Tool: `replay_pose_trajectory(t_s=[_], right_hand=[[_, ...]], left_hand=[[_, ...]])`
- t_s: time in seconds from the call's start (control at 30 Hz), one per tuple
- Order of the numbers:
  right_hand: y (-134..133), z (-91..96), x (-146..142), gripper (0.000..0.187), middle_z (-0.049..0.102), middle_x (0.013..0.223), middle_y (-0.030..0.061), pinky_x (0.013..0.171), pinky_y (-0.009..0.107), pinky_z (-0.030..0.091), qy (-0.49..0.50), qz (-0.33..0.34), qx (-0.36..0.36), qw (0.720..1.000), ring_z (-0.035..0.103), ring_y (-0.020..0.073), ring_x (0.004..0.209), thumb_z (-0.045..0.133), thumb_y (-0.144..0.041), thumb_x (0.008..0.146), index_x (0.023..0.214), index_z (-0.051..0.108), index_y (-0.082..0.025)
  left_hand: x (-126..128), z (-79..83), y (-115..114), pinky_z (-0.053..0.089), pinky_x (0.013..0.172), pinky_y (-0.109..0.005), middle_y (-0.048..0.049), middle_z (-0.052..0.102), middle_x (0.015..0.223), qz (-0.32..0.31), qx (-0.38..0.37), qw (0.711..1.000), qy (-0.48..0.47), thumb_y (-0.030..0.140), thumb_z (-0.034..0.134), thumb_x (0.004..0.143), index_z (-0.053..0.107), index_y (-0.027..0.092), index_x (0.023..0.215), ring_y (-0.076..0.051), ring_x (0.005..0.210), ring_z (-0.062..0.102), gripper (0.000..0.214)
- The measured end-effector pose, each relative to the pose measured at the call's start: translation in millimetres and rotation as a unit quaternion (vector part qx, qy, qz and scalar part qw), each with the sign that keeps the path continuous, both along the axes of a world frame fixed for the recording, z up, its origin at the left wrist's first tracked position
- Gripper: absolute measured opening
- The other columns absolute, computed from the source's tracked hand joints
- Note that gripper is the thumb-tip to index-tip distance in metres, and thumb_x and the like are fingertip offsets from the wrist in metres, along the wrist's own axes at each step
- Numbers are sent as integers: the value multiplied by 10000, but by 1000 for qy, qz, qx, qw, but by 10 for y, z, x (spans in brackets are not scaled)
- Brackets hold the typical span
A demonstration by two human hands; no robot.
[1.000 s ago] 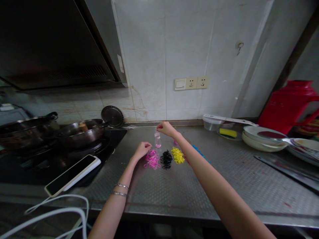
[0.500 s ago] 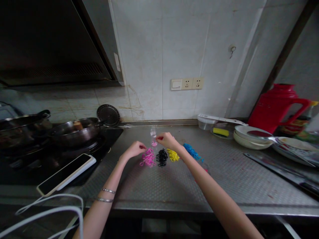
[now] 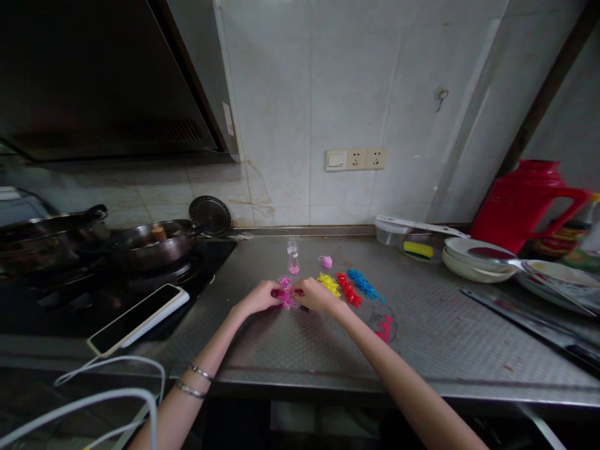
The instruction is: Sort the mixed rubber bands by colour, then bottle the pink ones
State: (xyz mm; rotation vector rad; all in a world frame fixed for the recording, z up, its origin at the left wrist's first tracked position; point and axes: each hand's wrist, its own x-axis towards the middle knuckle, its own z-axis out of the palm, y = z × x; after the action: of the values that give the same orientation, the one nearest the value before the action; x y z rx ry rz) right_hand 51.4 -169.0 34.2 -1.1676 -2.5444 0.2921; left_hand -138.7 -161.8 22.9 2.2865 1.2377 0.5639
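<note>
My left hand (image 3: 262, 296) reaches in from the left, its fingers pinched at the left edge of a pile of small pink rubber bands (image 3: 286, 299). From the other side, my right hand (image 3: 316, 294) has curled fingertips at the same pile. Exactly what lies between the fingers is partly hidden. Just behind stands a small clear bottle (image 3: 293, 251), upright, with a little pink at its bottom. A pink cap (image 3: 327, 262) lies right of it. Black bands (image 3: 304, 308) are mostly covered by my right hand. Yellow (image 3: 329, 284), red (image 3: 349, 289) and blue bands (image 3: 364, 285) sit in piles beyond it.
Left are a phone (image 3: 135, 317) with white cables and a pan (image 3: 154, 251) on the stove. Toward the right stand a clear container (image 3: 390, 234), a yellow sponge (image 3: 419, 250), stacked bowls (image 3: 475, 269), a knife (image 3: 515, 315) and a red thermos (image 3: 513, 203).
My right hand has come down from beside the bottle to the pink pile. My left hand has moved right, further onto it. The cap and red bands are now uncovered; the black bands are mostly hidden.
</note>
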Motion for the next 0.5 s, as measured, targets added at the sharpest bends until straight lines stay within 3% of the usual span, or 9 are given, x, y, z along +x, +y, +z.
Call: replay_pose_trajectory(t_s=[0.13, 0.27, 0.5], right_hand=[[-136, -110, 89, 191, 613, 747, 42, 621, 183, 330, 38, 2, 18, 999, 530, 116, 702, 453, -149, 731, 772, 639, -163], [-242, -220, 180, 211, 611, 792, 47, 654, 187, 352, 98, -4, 25, 995, 531, 120, 743, 439, -157, 753, 825, 637, -161], [-253, -121, 242, 235, 617, 811, 54, 676, 206, 377, 116, -12, 34, 993, 542, 127, 754, 440, -146, 750, 854, 649, -169]], left_hand=[[-10, -85, 16, 381, 602, -199, -37, 654, 750, 42, 30, 998, -24, 161, 536, 662, 675, 133, 821, -133, 650, 551, 212], [-33, -95, 28, 393, 565, -204, -47, 662, 735, 67, 12, 997, -44, 177, 520, 674, 677, 123, 810, -128, 593, 554, 214], [-49, 93, 117, 419, 627, -220, -55, 672, 765, 59, 27, 995, -71, 222, 541, 678, 678, 128, 802, -148, 679, 587, 207]])
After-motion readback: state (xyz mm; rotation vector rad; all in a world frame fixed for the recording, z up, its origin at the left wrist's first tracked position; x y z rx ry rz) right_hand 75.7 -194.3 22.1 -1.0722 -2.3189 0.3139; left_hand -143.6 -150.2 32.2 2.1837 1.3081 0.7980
